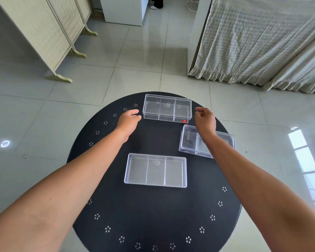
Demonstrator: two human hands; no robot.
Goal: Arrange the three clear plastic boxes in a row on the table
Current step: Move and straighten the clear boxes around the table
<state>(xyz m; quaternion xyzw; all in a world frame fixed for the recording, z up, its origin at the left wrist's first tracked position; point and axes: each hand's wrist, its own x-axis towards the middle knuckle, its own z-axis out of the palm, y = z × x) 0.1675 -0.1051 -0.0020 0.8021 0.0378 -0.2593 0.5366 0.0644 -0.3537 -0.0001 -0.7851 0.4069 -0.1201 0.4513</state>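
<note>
Three clear plastic boxes with inner dividers lie on a round black table. The far box sits near the table's back edge and carries a small red sticker at its front right corner. My left hand hovers just left of it, fingers apart, holding nothing. Just right of that box is my right hand, fingers curled and apart, also holding nothing. A second box lies at the right, turned at a slant and partly hidden under my right forearm. The near box rests in the table's middle.
The table stands on a glossy tiled floor. A folding screen is at the back left, a white cabinet at the back, and a bed draped in pale cloth at the back right.
</note>
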